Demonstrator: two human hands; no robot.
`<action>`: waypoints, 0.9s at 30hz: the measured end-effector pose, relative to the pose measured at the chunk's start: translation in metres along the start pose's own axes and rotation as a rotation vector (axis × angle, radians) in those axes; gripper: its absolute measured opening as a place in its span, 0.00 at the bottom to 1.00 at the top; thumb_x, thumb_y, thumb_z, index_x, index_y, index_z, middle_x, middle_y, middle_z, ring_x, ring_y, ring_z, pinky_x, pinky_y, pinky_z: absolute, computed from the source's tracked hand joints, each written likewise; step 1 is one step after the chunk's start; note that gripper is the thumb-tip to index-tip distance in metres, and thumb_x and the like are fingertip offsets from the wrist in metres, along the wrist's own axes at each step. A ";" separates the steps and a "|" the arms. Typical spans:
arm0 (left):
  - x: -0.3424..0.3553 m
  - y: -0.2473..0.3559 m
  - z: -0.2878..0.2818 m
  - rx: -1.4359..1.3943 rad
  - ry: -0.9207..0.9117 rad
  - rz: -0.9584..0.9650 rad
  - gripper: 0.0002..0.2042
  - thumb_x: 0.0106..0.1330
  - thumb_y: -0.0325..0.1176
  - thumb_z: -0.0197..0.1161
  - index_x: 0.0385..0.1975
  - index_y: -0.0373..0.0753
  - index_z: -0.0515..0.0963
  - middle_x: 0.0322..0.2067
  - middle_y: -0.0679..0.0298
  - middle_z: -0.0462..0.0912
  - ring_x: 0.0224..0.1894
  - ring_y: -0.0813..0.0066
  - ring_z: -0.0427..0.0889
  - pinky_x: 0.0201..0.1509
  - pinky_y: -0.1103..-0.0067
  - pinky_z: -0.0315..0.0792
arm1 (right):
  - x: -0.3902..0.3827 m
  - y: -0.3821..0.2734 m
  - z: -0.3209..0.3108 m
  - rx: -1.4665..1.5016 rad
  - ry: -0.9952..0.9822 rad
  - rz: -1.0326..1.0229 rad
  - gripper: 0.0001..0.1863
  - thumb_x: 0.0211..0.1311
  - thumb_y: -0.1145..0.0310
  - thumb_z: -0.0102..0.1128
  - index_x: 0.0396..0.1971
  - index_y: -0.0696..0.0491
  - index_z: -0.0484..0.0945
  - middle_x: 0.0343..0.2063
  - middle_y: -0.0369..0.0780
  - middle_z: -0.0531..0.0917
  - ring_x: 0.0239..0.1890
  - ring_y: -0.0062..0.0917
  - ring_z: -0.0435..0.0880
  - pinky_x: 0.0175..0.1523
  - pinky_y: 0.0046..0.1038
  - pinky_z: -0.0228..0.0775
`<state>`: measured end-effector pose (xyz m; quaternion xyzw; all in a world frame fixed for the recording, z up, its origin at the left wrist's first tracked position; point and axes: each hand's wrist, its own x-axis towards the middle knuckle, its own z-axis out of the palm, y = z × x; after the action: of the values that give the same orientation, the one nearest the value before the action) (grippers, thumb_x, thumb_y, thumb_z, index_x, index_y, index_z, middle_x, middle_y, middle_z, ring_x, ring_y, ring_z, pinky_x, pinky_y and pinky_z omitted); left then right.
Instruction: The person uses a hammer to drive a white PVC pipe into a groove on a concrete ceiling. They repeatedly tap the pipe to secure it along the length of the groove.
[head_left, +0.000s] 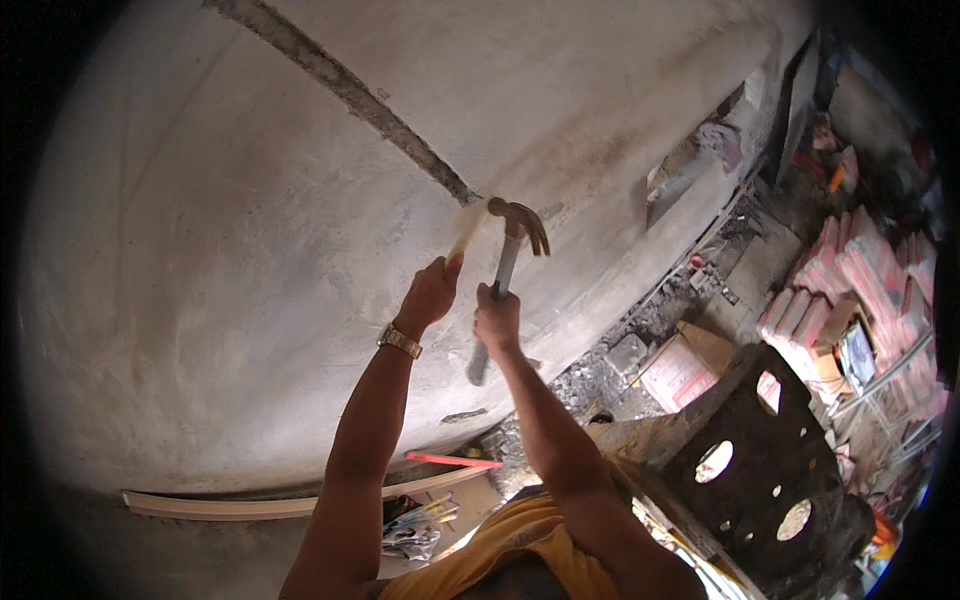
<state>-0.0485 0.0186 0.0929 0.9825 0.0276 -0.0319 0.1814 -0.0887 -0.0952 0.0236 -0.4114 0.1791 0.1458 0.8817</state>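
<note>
My right hand is wrapped round the grey handle of a claw hammer. The hammer's rusty head is up beside the top of a chisel, its claw turned to the right. My left hand, with a metal watch on the wrist, is closed round the lower part of this chisel. Its pale shaft is smeared by motion, and its tip meets the wall at the lower end of a chased groove. Whether the hammer touches the chisel I cannot tell.
To the right, the floor holds rubble, a pink-and-white box and stacked pink-and-white packages. A dark board with holes stands close by my right arm. A pale strip and a red bar lie along the wall's foot.
</note>
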 end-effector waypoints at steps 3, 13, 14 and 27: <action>-0.010 -0.006 -0.005 0.051 0.006 0.028 0.26 0.74 0.54 0.41 0.33 0.34 0.71 0.27 0.42 0.78 0.34 0.37 0.77 0.33 0.54 0.68 | -0.038 -0.015 0.000 0.193 -0.035 0.018 0.21 0.67 0.60 0.55 0.15 0.49 0.64 0.08 0.29 0.64 0.08 0.15 0.63 0.14 0.24 0.54; -0.005 -0.006 -0.020 0.363 0.166 0.173 0.22 0.73 0.52 0.45 0.32 0.36 0.70 0.16 0.49 0.79 0.20 0.45 0.80 0.21 0.57 0.74 | -0.034 0.005 -0.026 0.105 0.009 0.106 0.17 0.64 0.62 0.58 0.19 0.47 0.61 0.08 0.28 0.60 0.06 0.15 0.58 0.11 0.24 0.50; -0.008 -0.003 -0.024 0.432 0.177 0.188 0.22 0.72 0.52 0.47 0.32 0.36 0.71 0.16 0.50 0.78 0.20 0.46 0.80 0.21 0.58 0.74 | -0.044 0.013 -0.030 0.116 0.017 0.099 0.17 0.64 0.62 0.58 0.19 0.47 0.61 0.08 0.28 0.60 0.06 0.15 0.58 0.11 0.24 0.50; -0.013 -0.009 0.036 0.122 0.189 -0.046 0.22 0.72 0.54 0.46 0.35 0.38 0.71 0.21 0.45 0.80 0.27 0.38 0.79 0.29 0.53 0.73 | -0.067 -0.011 -0.072 -0.057 0.123 0.068 0.13 0.69 0.59 0.53 0.37 0.49 0.59 0.17 0.32 0.65 0.10 0.16 0.62 0.12 0.23 0.56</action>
<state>-0.0635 0.0130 0.0569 0.9894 0.0650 0.0553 0.1173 -0.1585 -0.1655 0.0176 -0.4381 0.2424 0.1552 0.8516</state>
